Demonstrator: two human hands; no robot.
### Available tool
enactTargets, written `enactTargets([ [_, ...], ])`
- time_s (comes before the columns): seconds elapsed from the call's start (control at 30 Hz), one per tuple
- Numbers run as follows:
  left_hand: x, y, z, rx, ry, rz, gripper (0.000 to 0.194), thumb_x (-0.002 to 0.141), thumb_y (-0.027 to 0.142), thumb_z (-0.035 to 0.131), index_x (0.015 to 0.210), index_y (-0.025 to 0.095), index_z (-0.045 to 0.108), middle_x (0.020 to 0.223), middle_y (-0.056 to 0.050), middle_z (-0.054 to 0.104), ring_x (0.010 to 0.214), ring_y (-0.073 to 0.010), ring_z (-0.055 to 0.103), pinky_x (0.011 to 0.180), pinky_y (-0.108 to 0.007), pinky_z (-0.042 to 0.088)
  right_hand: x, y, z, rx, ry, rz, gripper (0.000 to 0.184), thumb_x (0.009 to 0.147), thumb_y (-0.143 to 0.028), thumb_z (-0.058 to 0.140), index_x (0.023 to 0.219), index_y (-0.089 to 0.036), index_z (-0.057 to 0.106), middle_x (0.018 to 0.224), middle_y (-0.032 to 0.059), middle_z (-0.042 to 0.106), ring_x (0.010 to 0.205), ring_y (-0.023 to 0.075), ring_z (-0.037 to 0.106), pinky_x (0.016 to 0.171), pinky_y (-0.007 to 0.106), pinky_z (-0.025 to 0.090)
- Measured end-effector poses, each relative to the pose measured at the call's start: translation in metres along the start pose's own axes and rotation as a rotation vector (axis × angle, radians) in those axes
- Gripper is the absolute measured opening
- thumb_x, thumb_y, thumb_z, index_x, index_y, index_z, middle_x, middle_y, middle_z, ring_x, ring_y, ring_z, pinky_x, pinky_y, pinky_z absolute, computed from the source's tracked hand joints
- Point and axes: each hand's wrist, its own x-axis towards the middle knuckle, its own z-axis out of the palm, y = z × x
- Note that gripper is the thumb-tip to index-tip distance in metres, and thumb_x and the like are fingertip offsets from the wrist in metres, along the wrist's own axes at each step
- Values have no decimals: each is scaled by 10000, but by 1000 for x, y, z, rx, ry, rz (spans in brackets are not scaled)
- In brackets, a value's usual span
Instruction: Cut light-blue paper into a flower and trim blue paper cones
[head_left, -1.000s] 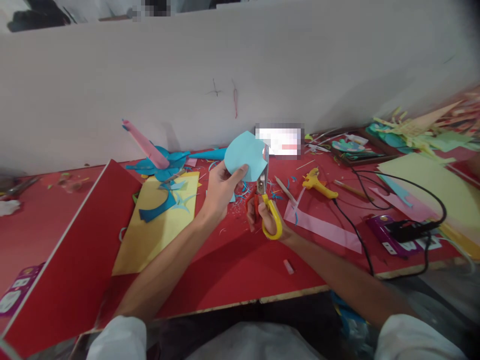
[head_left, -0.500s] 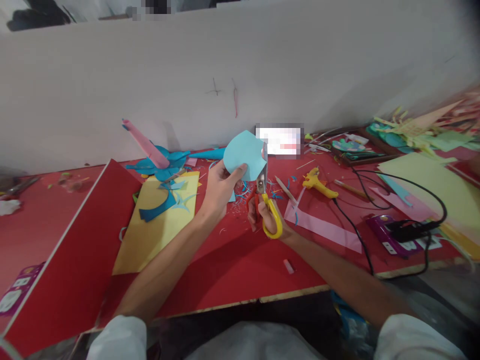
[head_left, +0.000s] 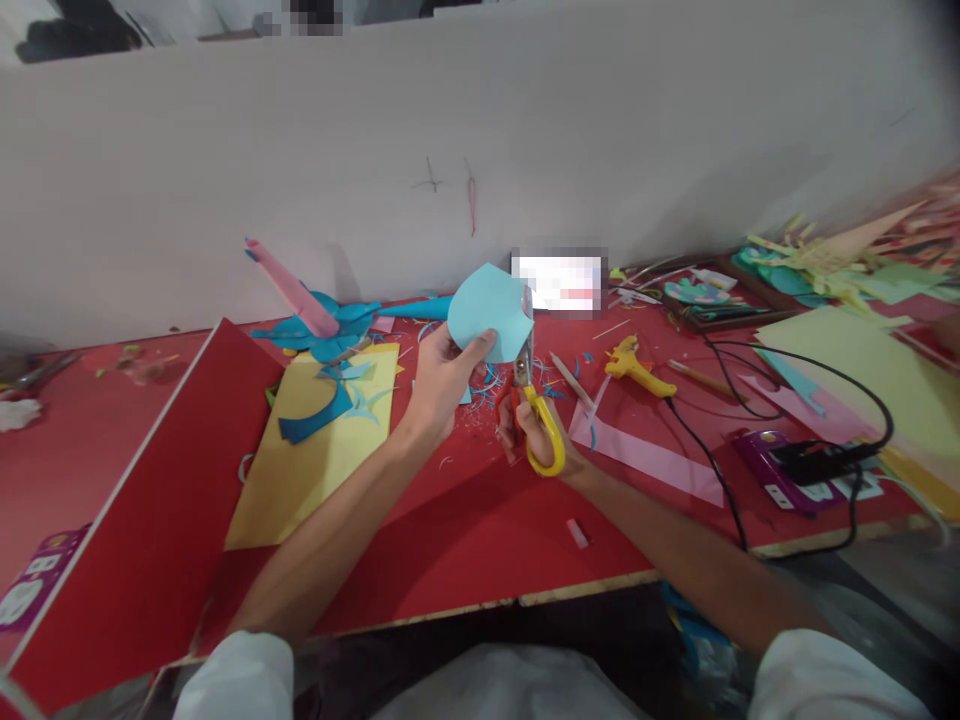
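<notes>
1. Left hand (head_left: 442, 375) pinches the light-blue paper cutout (head_left: 489, 312), held up just above it, barely shifted from a second ago.
2. Right hand (head_left: 534, 440) grips the yellow-handled scissors (head_left: 534, 420), blades at the cutout's right edge, nearly unchanged; cutting looks under way.

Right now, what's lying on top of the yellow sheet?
Dark blue curved offcuts and pale blue slivers lie on the yellow sheet. Whatever is beneath them and the sheet is hidden.

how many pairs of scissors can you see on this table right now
1: the scissors, yellow and red handles, in the right hand, blades at the light blue paper held by the left hand. Paper scraps may hide others.
</notes>
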Motion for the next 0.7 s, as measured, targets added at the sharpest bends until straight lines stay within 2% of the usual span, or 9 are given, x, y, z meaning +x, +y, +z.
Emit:
enactTargets([
  [0.2,1,-2,-2,-5,-14,-9,342,812,394,841,758,200,565,626,30,557,518,-67,474,481,-241,340,0,-1,1,3,12,-7,711,891,-895,543,690,-214,541,495,-35,539,372,110,529,371,224,448],
  [0.4,-1,-3,0,23,-20,-39,335,787,396,850,754,197,584,632,19,554,547,-82,477,495,-254,357,-2,-9,4,-21,12,33,734,881,-917,501,709,-204,531,492,-27,534,386,93,524,410,215,406],
  [0.57,-2,-3,-1,46,-36,-53,337,800,416,844,759,190,597,629,5,566,559,-94,487,507,-262,366,-3,-12,4,4,2,7,683,938,-847,513,715,-201,516,508,-25,542,398,85,534,427,211,410],
  [0.7,1,2,-2,34,-50,9,359,798,446,866,846,197,612,731,3,581,618,-97,487,525,-244,387,0,-11,5,50,12,28,710,848,-908,583,712,-214,517,498,-40,537,366,100,524,367,210,421],
])
